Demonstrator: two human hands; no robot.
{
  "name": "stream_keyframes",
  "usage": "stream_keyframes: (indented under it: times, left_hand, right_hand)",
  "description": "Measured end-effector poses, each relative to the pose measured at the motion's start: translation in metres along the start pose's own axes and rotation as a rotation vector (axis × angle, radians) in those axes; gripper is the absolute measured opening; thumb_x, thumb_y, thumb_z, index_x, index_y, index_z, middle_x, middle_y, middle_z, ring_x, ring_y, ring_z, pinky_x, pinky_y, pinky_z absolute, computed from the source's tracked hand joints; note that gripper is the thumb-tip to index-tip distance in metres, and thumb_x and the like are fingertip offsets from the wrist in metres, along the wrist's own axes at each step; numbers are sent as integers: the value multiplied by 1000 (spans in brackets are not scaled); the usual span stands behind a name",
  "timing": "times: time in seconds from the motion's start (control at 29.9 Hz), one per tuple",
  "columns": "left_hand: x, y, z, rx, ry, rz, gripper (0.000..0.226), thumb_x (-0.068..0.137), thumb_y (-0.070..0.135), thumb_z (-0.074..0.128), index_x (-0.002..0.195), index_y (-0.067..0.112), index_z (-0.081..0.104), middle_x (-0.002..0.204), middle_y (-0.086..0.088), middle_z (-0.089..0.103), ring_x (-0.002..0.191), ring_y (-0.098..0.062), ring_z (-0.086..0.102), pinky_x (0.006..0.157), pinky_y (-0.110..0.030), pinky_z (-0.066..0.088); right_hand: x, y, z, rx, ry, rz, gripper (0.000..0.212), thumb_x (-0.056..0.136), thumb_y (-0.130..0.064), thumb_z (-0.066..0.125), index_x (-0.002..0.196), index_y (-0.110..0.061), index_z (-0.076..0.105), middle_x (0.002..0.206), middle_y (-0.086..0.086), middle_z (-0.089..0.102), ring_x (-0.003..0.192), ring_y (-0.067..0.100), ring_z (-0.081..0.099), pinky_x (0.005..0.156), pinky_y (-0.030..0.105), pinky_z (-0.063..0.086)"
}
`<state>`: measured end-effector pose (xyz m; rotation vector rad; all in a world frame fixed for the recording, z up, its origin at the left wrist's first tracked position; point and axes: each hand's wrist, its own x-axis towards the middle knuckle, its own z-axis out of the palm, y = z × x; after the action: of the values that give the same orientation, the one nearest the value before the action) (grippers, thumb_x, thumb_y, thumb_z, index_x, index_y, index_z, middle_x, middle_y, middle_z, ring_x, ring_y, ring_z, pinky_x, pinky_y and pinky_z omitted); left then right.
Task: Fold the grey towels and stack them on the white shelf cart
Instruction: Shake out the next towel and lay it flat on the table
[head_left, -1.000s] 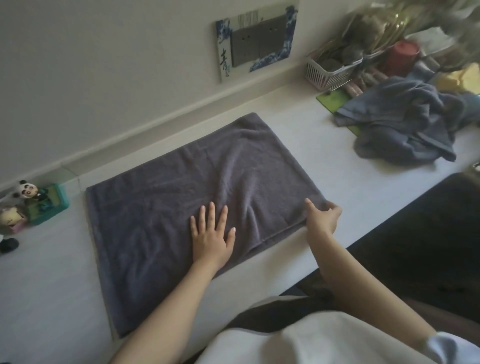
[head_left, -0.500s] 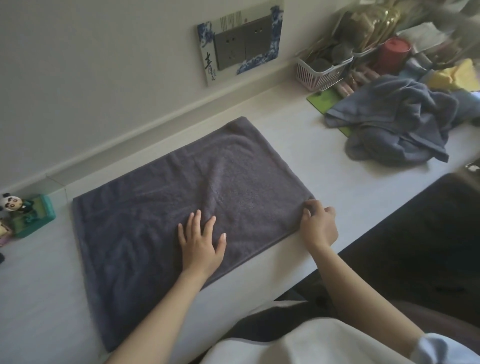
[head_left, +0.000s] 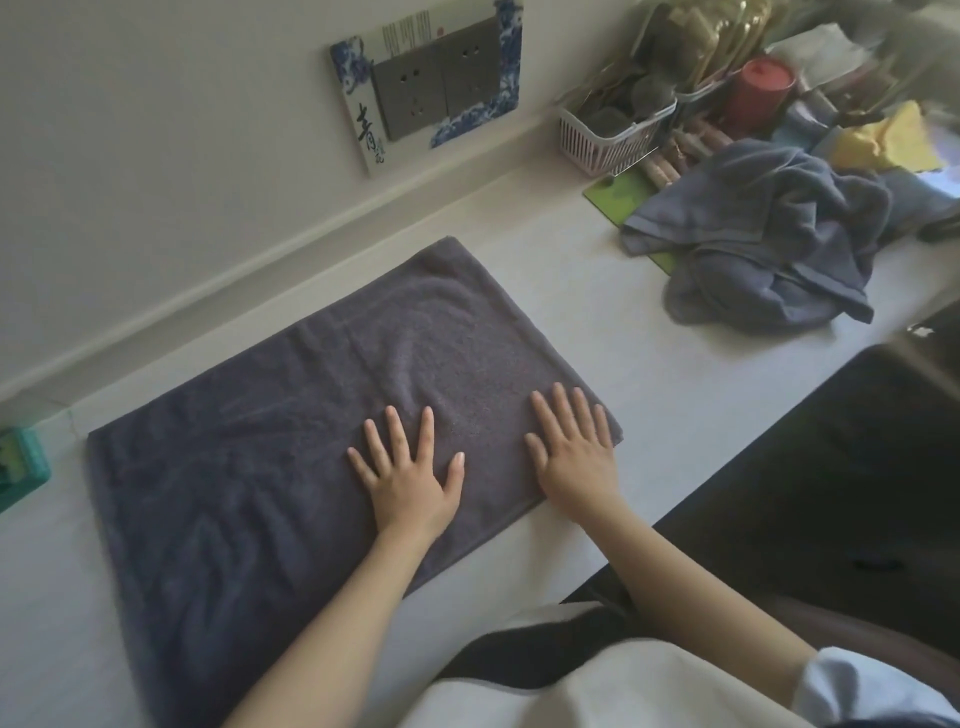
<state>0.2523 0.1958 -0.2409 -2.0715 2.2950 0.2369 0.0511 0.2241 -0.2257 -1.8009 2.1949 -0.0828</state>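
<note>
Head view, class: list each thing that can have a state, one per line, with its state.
Dark grey towel: spread flat on the white counter.
Left hand: open, flat on that towel.
Right hand: open, flat near the towel's right edge.
Blue-grey towel: crumpled, unfolded.
White basket: upright, filled.
Red container: upright.

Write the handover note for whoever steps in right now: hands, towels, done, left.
Left hand: open, flat on the dark grey towel, near its middle.
Right hand: open, flat on that towel's right end.
The towel lies spread on the white counter, apparently already doubled over. A second, bluish-grey towel sits crumpled to the right by the pink basket.
Done: first towel laid out and smoothed.
Left: finish folding it, fold the crumpled one, stack both on the shelf cart, which is not in view.
</note>
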Motion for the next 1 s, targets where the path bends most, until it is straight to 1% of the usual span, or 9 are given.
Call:
stream_keyframes:
  times: [0.13, 0.23, 0.3, 0.37, 0.47, 0.54, 0.67, 0.9, 1.0]
  left_hand:
    - [0, 8, -1, -35, 47, 0, 69, 85, 58, 31, 144, 22, 38, 150, -17, 34, 137, -43, 27, 107, -64, 17]
    - [9, 6, -17, -177, 182, -19, 57, 87, 40, 36, 135, 14, 51, 134, -15, 54, 118, -36, 53, 92, -51, 40]
    - [22, -10, -25, -277, 297, -85, 51, 86, 26, 36, 130, 9, 54, 126, -15, 59, 108, -35, 58, 87, -47, 43]
    - [34, -28, -28, -286, 316, -139, 53, 85, 22, 32, 131, 7, 53, 134, -18, 54, 116, -36, 54, 94, -49, 41]
    - [48, -60, -25, -190, 190, -251, 62, 88, 35, 22, 141, 11, 43, 148, -18, 36, 137, -35, 34, 110, -54, 23]
    - [49, -73, -18, -100, 110, -278, 64, 89, 43, 19, 145, 16, 37, 152, -15, 31, 141, -33, 28, 112, -55, 16]
    - [46, -74, -14, -36, 97, -287, 60, 90, 43, 26, 145, 20, 37, 152, -12, 33, 139, -31, 32, 111, -53, 12]
    - [44, -74, -12, -16, 71, -286, 60, 92, 44, 24, 147, 21, 30, 154, -9, 29, 142, -29, 26, 113, -54, 14]
    - [45, -72, -14, -24, 73, -278, 60, 92, 43, 27, 147, 20, 32, 153, -9, 30, 142, -28, 27, 112, -54, 15]
  right_hand:
    - [13, -9, -10, -3, 22, 97, 56, 98, -32, 17, 151, -21, 3, 159, 3, -7, 145, 18, -16, 111, 35, -24]
    - [22, -43, -13, 78, 35, -147, 61, 91, -33, 5, 151, -21, 11, 159, 4, 1, 142, 17, -17, 114, 37, -19]
    - [33, -70, -9, 123, -21, -337, 64, 89, -37, 5, 150, -22, 18, 158, 3, 9, 143, 18, -11, 115, 37, -14]
    - [42, -91, -2, 113, -66, -471, 62, 91, -39, 7, 149, -23, 19, 158, 2, 11, 145, 19, -5, 114, 37, -15]
    - [63, -125, 7, 86, -145, -623, 63, 91, -41, 7, 149, -21, 23, 157, 3, 16, 146, 20, 2, 114, 40, -14]
    - [77, -134, 13, 4, -184, -686, 65, 90, -45, 5, 149, -25, 22, 157, 1, 16, 146, 21, 5, 114, 40, -14]
    - [106, -115, 10, -36, -65, -519, 56, 93, -49, 21, 145, -29, 32, 153, 1, 31, 143, 24, 22, 116, 42, 1]
    - [156, -66, -12, -62, 30, -103, 55, 98, -39, 18, 151, -23, 12, 159, 2, 8, 147, 22, -1, 118, 41, -7]
    - [154, -96, -10, -24, 50, -207, 56, 98, -38, 16, 150, -18, 15, 158, 6, 9, 146, 23, -2, 116, 38, -14]
